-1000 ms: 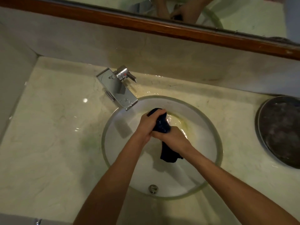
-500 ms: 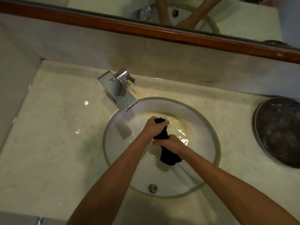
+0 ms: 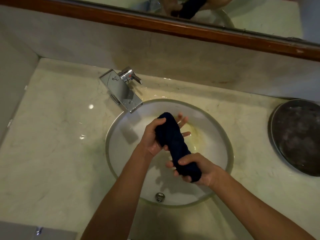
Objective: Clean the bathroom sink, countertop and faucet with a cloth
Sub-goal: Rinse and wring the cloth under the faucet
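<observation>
Dark rolled cloth [image 3: 174,144] in left hand [image 3: 154,139]; right hand [image 3: 195,168]

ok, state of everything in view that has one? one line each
cloth: twisted into a roll, held over the sink
left hand: grips the cloth's upper end
right hand: grips the cloth's lower end
faucet: no water running
sink: wet, yellowish stain, not filled
countertop: wet patches near the faucet

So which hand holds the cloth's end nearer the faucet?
The left hand; it grips the rolled dark blue cloth at its far end, the right hand the near end.
</observation>
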Motion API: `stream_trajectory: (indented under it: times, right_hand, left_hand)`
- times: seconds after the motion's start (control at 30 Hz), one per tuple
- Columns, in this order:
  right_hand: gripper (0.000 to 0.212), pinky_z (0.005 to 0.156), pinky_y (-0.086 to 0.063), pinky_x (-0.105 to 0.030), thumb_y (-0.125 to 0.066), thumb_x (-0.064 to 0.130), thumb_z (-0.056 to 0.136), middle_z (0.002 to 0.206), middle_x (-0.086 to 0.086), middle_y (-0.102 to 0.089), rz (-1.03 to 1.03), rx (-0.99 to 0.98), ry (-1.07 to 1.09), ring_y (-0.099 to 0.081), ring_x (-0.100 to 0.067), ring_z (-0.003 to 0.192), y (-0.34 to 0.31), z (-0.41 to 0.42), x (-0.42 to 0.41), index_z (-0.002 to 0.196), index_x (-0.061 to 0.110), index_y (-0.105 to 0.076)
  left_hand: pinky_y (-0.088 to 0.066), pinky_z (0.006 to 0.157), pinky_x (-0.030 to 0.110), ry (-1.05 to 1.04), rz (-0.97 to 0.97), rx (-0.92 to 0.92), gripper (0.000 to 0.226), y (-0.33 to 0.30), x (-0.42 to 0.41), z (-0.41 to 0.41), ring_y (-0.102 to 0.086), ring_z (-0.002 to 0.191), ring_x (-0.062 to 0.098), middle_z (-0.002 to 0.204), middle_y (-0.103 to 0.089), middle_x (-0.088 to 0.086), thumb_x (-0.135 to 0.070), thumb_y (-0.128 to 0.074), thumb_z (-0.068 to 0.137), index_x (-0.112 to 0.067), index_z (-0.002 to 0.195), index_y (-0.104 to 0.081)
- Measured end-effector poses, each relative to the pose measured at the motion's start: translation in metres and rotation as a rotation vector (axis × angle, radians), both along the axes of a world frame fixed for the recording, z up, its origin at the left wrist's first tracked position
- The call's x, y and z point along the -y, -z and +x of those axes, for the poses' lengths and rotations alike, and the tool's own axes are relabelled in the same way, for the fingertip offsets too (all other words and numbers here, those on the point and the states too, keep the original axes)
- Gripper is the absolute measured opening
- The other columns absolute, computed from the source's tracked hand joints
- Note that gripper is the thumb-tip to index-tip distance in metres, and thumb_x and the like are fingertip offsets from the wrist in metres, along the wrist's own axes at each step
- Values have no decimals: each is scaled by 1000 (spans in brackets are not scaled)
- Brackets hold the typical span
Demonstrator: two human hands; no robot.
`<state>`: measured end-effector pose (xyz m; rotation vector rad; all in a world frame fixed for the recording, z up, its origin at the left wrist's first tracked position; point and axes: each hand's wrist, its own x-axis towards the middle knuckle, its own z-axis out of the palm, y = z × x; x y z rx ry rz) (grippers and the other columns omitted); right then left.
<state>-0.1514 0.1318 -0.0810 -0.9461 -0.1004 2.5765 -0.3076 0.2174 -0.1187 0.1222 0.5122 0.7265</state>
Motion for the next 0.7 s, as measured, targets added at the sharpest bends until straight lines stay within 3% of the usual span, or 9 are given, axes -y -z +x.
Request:
stream_trajectory:
  times: [0.07,0.17,0.27,0.33,0.43,0.5,0.57,0.63,0.7]
  right_hand:
    - [66,35,-44,-17,-92,15,64,81,-4,-68,20,-52,-42,-60,-10,50,0,-1,3,112,10,-47]
    - [39,35,-35,-18,-79,32,86,71,1,-55,72,22,-105,-45,-7,44,-2,-4,3,105,12,-51]
    - [36,41,-35,-25,-76,44,88,64,-7,-51,253,615,-244,-42,-17,44,3,-17,-4,90,12,-59]
    - [36,52,-38,-32,-77,37,84,59,-7,-53,411,988,-270,-46,-20,49,17,-27,-8,72,12,-54]
    - [25,56,-41,-32,-71,24,80,60,0,-56,568,1215,-298,-50,-15,52,37,-37,-9,67,15,-52]
    - [21,55,-42,-31,-70,25,79,61,0,-59,627,1267,-342,-52,-15,52,43,-38,-12,70,15,-53]
    - [24,53,-41,-29,-71,26,78,59,1,-57,642,1289,-339,-51,-14,50,40,-38,-18,68,15,-53]
    - [31,53,-40,-28,-76,29,78,57,1,-55,600,1270,-333,-49,-14,48,30,-37,-23,64,14,-53]
    - [31,55,-44,-28,-82,34,75,61,-3,-62,442,1115,-342,-56,-17,53,13,-35,-28,68,13,-60]
  left_hand:
    - [-56,93,50,-65,-17,86,45,-1,1,1,-68,110,31,120,-68,14,-9,-79,74,-8,112,-57]
    - [-60,74,33,32,45,-45,27,0,-6,-2,-68,83,21,100,-67,9,-18,-75,86,-16,111,-64]
    - [-56,65,30,231,112,-512,21,7,-16,4,-64,71,18,87,-66,7,-31,-71,93,-15,107,-76]
    - [-55,62,29,232,38,-751,17,16,-16,14,-63,67,21,79,-68,8,-24,-77,86,-8,93,-78]
    - [-54,59,29,127,-21,-955,13,29,-15,22,-64,67,27,66,-67,10,-7,-75,81,-5,68,-71]
    - [-55,66,35,105,27,-1025,12,33,-18,20,-64,70,29,69,-68,14,-6,-73,83,-2,72,-74]
    - [-56,66,35,70,55,-989,10,28,-23,14,-64,70,29,74,-69,13,-10,-74,85,0,85,-76]
    - [-56,58,29,86,74,-813,10,17,-28,6,-65,66,23,75,-68,7,-14,-71,91,-6,93,-78]
    - [-55,59,28,128,92,-616,15,5,-33,-4,-65,65,17,80,-66,3,-20,-66,96,-10,100,-77]
